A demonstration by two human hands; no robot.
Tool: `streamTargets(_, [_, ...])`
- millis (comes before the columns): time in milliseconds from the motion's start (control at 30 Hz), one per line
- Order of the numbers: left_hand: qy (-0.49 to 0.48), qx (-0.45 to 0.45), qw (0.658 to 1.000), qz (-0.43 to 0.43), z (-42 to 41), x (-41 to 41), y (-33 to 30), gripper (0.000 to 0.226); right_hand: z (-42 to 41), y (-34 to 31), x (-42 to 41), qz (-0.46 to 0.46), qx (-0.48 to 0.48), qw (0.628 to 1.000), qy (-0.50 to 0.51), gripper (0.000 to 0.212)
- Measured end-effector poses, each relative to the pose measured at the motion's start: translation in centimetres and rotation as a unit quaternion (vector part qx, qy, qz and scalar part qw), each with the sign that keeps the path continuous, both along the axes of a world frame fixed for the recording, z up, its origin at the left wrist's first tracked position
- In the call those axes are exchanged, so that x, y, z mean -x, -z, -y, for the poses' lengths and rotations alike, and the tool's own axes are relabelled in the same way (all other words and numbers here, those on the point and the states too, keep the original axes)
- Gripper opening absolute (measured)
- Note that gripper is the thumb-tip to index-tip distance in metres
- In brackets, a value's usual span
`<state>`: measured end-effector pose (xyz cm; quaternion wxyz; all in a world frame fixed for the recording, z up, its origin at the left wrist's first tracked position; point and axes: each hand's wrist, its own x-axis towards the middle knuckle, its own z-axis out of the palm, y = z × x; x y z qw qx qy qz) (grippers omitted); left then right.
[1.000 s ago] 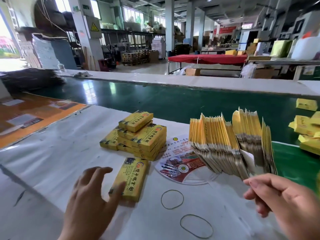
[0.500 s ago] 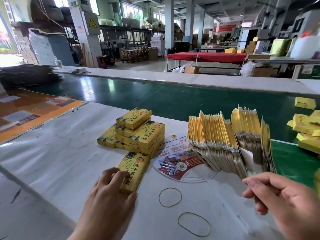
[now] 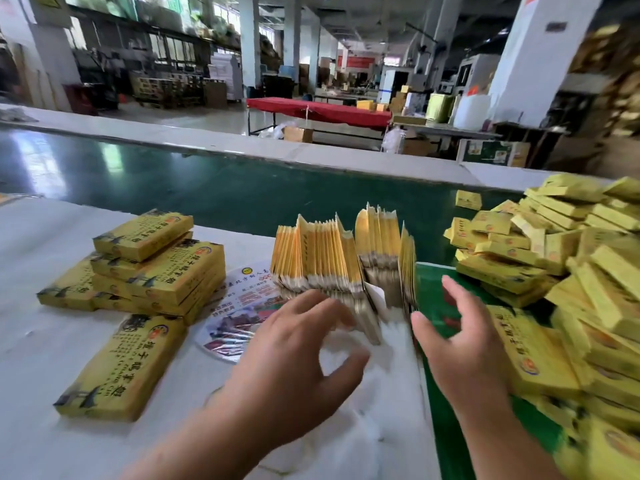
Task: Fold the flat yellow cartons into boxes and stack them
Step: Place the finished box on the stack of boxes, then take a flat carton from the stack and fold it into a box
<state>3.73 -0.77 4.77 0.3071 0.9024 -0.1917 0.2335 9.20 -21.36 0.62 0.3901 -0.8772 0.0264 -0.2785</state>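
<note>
White table (image 3: 52,237) carries folded boxes (image 3: 152,268), flat cartons (image 3: 322,258), round fan (image 3: 239,317).

We see flat cartons (image 3: 343,265) standing mid-bench (image 3: 45,341), stacked boxes (image 3: 156,268) left, loose box heap (image 3: 561,271) right, conveyor (image 3: 207,188) behind.

My left hand (image 3: 294,362) hides the near part of the printed round card (image 3: 239,306); right of it, the heap of folded boxes (image 3: 568,306) runs off-frame, blurred.
</note>
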Motion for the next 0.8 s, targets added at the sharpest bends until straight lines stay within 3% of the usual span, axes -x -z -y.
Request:
streamTargets(67, [0.036, 0.006, 0.999, 0.014, 1.9, -2.2, -0.6, 0.019, -0.3, 0.1, -0.5, -0.114, -0.006, 0.993, -0.016, 0.077])
streamTargets(167, [0.075, 0.032, 0.996, 0.027, 3.4, -3.9, -0.2, 0.021, -0.4, 0.7, -1.1, -0.186, 0.017, 0.981, -0.043, 0.073])
streamTargets(267, [0.094, 0.079, 0.992, 0.028, 3.5, -3.9, 1.4, 0.010, -0.1, 1.2, -1.5, -0.158, 0.049, 0.986, -0.036, 0.053])
streamTargets(433, [0.109, 0.143, 0.984, 0.018, 2.2, -3.9, 2.3, 0.012, 0.2, 0.8, -1.3, -0.103, 0.100, 0.990, -0.015, 0.031])
streamTargets(633, [0.110, 0.154, 0.982, 0.019, 2.4, -3.9, 2.3, 0.014, 0.1, 0.1, -0.4, -0.105, 0.074, 0.990, -0.051, 0.041])
streamTargets(733, [0.119, 0.148, 0.982, 0.016, 2.4, -3.8, 2.2, 0.014, 0.4, 0.0, 0.1, -0.105, 0.087, 0.989, -0.057, 0.017])
streamTargets(800, [0.117, 0.152, 0.981, 0.011, 2.2, -3.8, 2.1, 0.015, 0.7, -0.2, 0.3, -0.081, 0.114, 0.990, -0.029, 0.040])
